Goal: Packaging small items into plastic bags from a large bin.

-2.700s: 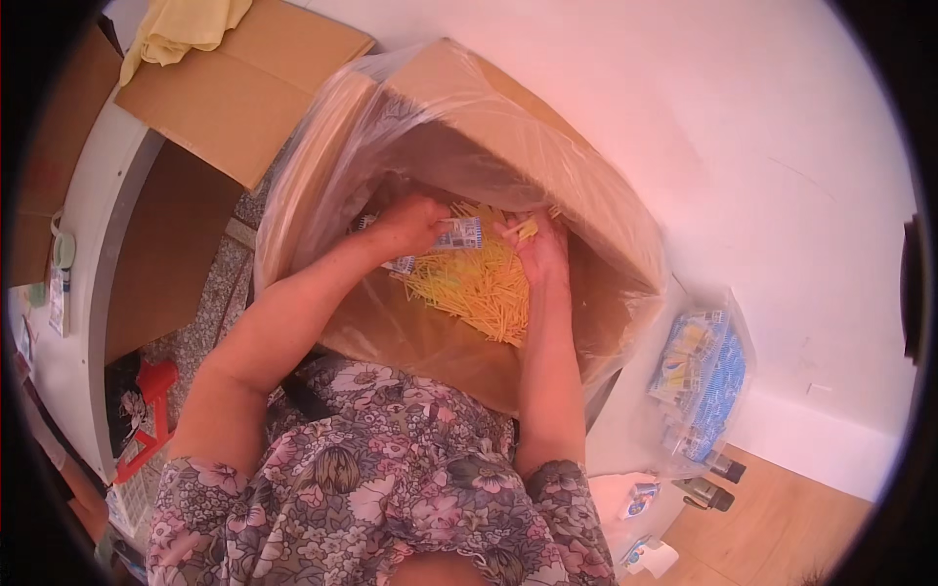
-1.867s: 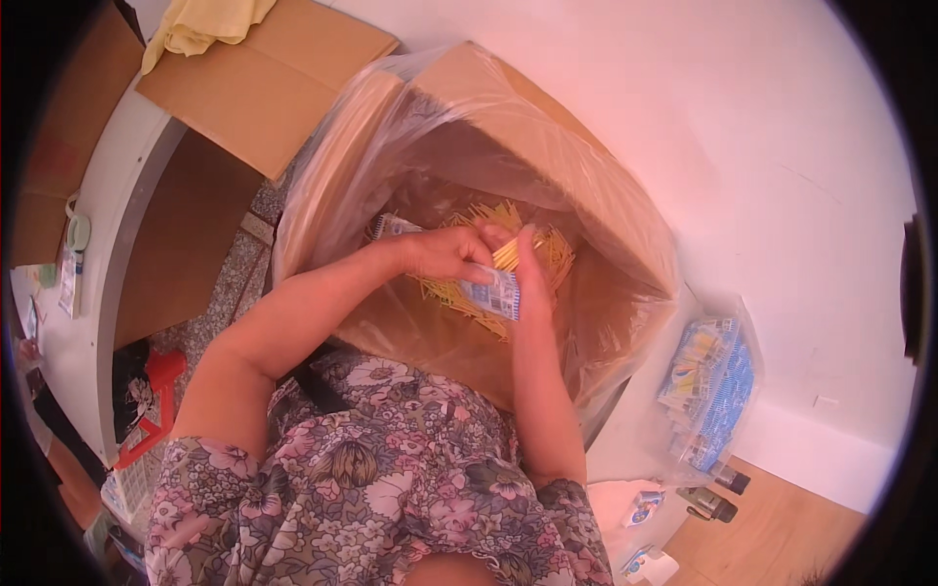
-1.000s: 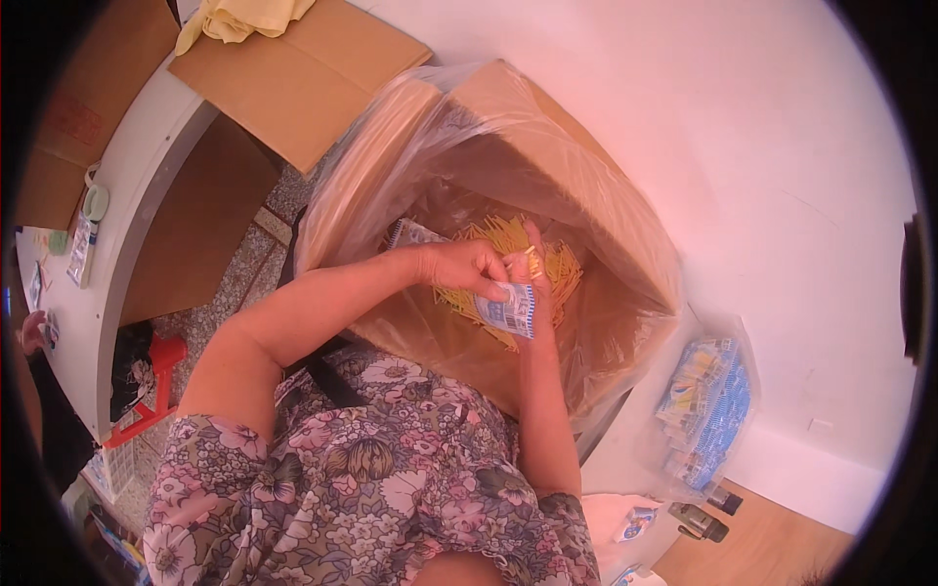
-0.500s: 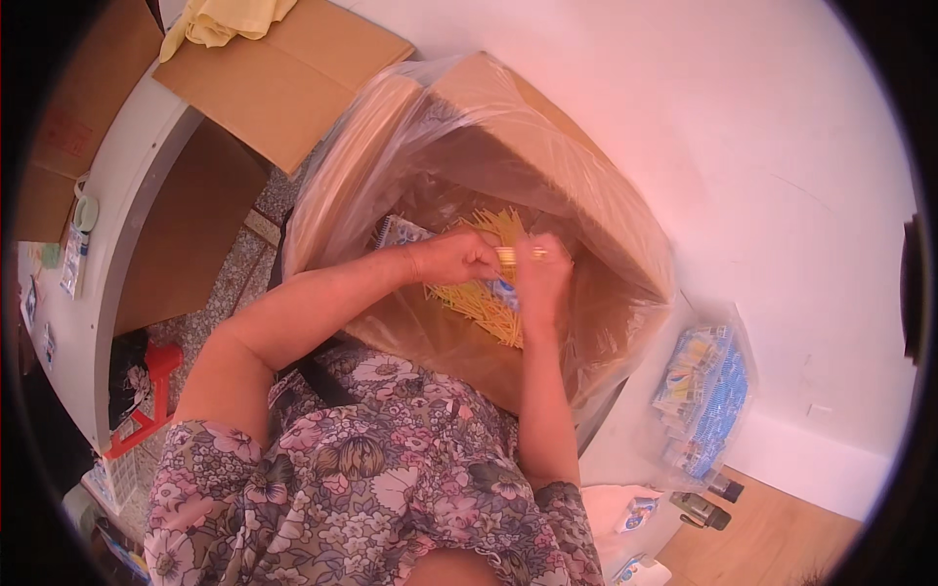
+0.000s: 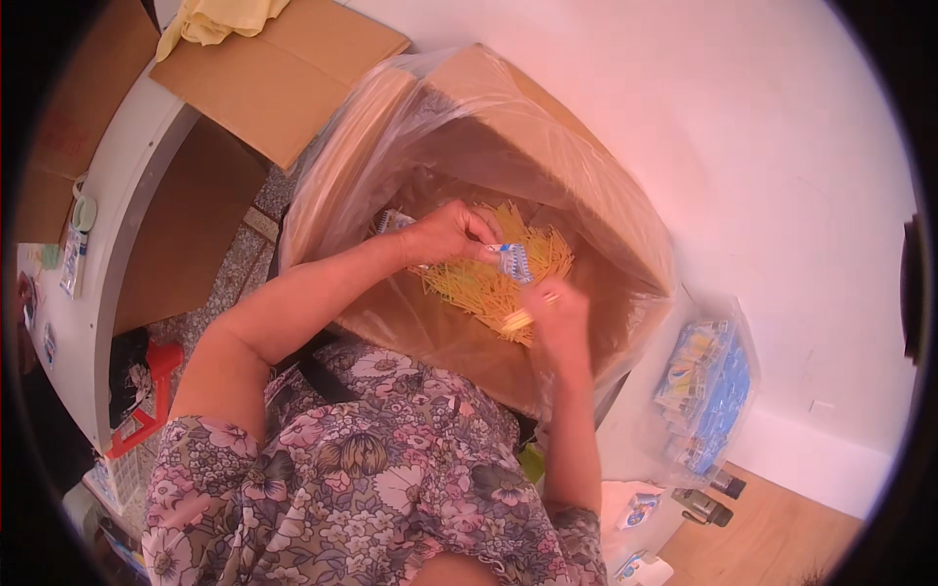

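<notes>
Where thin yellow sticks [image 5: 489,283] heap — crinkly packet [image 5: 512,260].

The hands have been pulled apart. The small blue packet [image 5: 512,260] is now pinched by the left hand [image 5: 445,234]. A few yellow sticks [image 5: 523,316] were picked up by the right hand [image 5: 559,314].

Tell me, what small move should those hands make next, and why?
Probably slide the sticks in the right hand into the packet held by the left hand; the two hands sit close together over the yellow pile in the box.
</notes>
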The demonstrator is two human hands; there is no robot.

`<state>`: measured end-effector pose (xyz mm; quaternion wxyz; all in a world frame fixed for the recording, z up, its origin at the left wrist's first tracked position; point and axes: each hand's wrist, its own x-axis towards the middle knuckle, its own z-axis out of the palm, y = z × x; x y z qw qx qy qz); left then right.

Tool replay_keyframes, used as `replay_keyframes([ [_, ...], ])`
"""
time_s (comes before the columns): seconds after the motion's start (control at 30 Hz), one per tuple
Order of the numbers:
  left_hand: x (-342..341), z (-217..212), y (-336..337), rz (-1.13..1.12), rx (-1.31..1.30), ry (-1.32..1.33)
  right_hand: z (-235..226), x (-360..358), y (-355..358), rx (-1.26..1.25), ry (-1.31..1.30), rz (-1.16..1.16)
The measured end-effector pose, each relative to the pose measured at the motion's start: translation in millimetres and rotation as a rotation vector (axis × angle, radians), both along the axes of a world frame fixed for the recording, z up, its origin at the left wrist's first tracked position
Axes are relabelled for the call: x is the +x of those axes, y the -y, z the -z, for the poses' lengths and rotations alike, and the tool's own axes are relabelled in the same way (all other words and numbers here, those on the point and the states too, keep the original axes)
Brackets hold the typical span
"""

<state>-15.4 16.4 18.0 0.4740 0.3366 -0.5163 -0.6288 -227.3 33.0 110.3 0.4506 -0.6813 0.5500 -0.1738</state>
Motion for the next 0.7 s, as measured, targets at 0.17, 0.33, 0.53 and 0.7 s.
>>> replay_keyframes([
  [0.17, 1.5, -1.6, 0.8, 0.117, -0.082, 0.057, -31.6, 19.0, 22.7, 0.202, 0.368, 0.226],
  [0.33, 0.7, -5.6, -2.7, 0.178, -0.070, 0.057, -11.8, 17.5, 32.9, 0.052, 0.190, 0.134],
  [0.53, 3.2, -5.2, -4.8, 0.196, 0.002, 0.073, -14.2, 36.8, 30.8, -0.341, -0.067, -0.028],
  [0.7, 3.5, 3.8, -5.5, 0.184, 0.144, 0.055, -25.8, 40.1, 25.5, -0.323, -0.053, -0.061],
])
